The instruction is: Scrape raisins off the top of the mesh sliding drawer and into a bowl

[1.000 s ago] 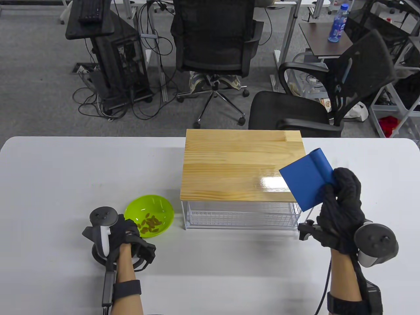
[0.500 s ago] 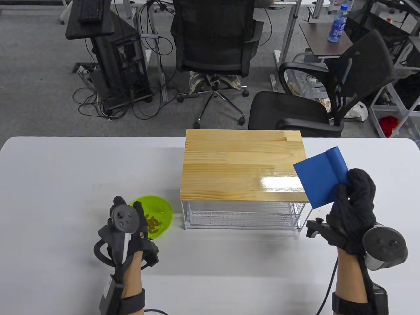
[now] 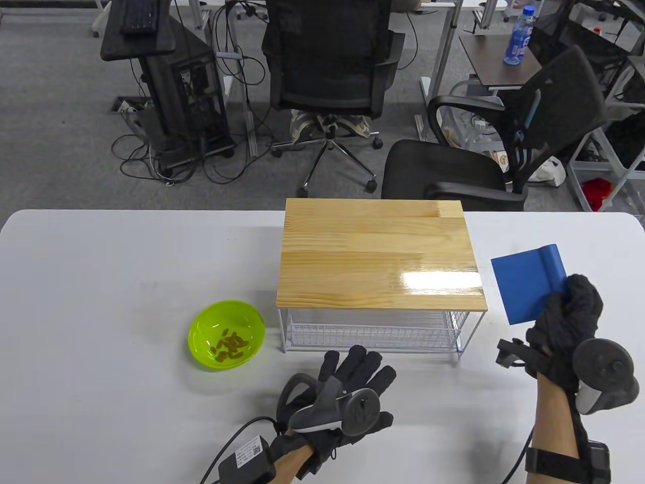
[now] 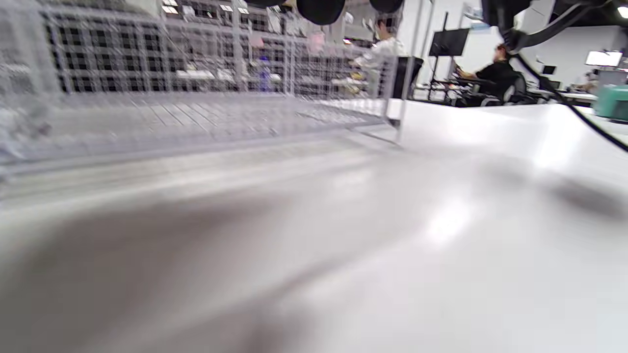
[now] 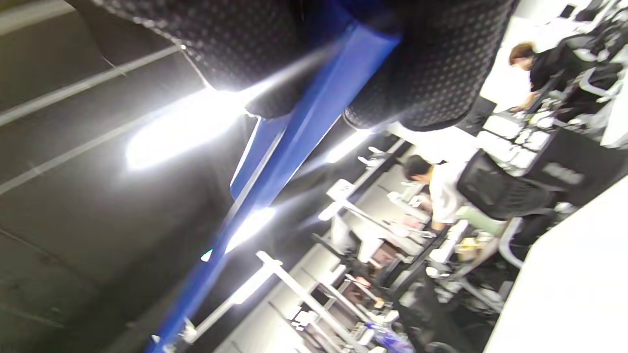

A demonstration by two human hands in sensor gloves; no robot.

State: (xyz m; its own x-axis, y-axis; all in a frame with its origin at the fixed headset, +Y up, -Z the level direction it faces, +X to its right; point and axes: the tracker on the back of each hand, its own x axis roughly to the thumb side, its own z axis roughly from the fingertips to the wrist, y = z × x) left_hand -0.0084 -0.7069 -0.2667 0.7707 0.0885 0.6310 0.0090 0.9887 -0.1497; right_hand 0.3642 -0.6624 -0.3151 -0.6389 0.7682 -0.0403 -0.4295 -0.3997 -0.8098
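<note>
raisins (image 3: pixel 230 346) in green bowl (image 3: pixel 201 322) left of drawer (image 3: pixel 373 330); wooden top (image 3: pixel 378 252) bare; right hand (image 3: pixel 567 327) pinching blue scraper (image 3: pixel 526 287), raised off table; left hand (image 3: pixel 347 398) flat, fingers straight, holding nothing, near drawer front; risk: stray sweep knocking bowl, spilling raisins.

I'm looking down at an office, an open-plan one. Past my white table (image 3: pixel 126 262) there's grey carpet (image 3: pixel 55 116) all the way back. At twelve o'clock a black mesh swivel chair (image 3: pixel 327 55) on castors, with somebody's shoes (image 3: pixel 330 123) tucked under it. At eleven o'clock, a computer tower (image 3: pixel 189 96) on a stand, cables (image 3: pixel 151 156) tangled on the floor. At one o'clock another black office chair (image 3: pixel 504 146), and behind it a small brown desk (image 3: pixel 496 60) carrying a water bottle (image 3: pixel 519 36). My wrist views catch people seated at rows of desks (image 5: pixel 441 191) and a monitor (image 4: pixel 447 41).
</note>
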